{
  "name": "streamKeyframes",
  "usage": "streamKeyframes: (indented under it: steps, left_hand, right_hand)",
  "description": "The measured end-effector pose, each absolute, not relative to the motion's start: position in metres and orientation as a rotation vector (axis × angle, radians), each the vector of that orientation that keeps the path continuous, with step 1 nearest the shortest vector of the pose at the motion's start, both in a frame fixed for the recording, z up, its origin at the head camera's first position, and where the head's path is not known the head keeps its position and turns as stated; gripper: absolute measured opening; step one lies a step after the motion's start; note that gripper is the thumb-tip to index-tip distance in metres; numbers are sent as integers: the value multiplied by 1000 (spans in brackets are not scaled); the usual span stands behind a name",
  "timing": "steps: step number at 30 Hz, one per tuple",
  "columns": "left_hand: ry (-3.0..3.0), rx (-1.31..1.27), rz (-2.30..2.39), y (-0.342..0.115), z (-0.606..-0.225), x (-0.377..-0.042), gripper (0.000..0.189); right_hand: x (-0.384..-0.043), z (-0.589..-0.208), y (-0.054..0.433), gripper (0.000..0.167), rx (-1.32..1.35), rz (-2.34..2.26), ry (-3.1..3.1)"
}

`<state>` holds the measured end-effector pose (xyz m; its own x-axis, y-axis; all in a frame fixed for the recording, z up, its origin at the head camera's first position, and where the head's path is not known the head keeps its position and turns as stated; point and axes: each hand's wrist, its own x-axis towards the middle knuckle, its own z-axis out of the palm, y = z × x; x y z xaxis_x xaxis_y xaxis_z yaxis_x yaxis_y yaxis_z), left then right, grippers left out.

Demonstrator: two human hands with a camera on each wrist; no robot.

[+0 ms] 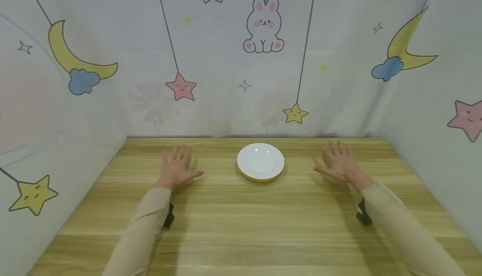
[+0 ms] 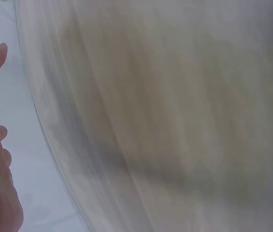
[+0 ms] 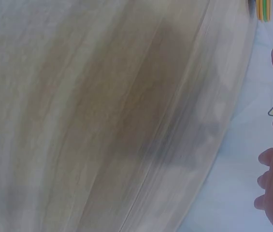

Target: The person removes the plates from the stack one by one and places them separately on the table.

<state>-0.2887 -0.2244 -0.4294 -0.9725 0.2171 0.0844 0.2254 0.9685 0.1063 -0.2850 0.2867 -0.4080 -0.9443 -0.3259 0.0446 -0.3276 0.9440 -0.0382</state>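
Note:
A white plate (image 1: 260, 161) lies near the far edge of the table, with a yellow rim showing under it. Its stack of coloured edges, orange and green among them, appears as a stack of plates (image 3: 263, 10) at the top corner of the right wrist view. To the left of the plate my left hand (image 1: 177, 169) is held over the table, fingers spread and thumb toward the plate. My right hand (image 1: 340, 165) is on the other side, also with spread fingers and the thumb pointing inward. Both hands hold nothing and are apart from the plate.
The wooden table (image 1: 260, 226) reaches back to a pale curtain (image 1: 218, 71) printed with stars, moons and a rabbit. More of this cloth stands along the left and right sides. Each wrist carries a small black device (image 1: 363, 214) under the sleeve.

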Motion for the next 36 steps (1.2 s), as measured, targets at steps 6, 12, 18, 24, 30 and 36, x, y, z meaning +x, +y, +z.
streamKeyframes:
  steps: [6, 12, 18, 24, 30, 36]
  left_hand:
    - [-3052, -336, -216, -215, -429, -291, 95]
    - [-3061, -357, -268, -203, -431, -292, 98]
    - [-3032, -400, -357, -191, -433, -293, 98]
    - [-2937, -440, -477, -181, -433, -295, 96]
    - [-2896, -476, -613, -171, -430, -295, 94]
    - [-2889, -476, -781, -159, -427, -294, 94]
  right_hand:
    - [-286, -410, 282, 81, 549, 121, -3074]
    - [-291, -416, 275, 81, 580, 184, -3057]
    - [-292, -419, 262, 80, 588, 318, -3031]
    - [-292, -418, 246, 78, 630, 456, -3010]
    - [-292, -419, 235, 79, 660, 551, -3019]
    - [-294, -422, 227, 82, 671, 590, -3024]
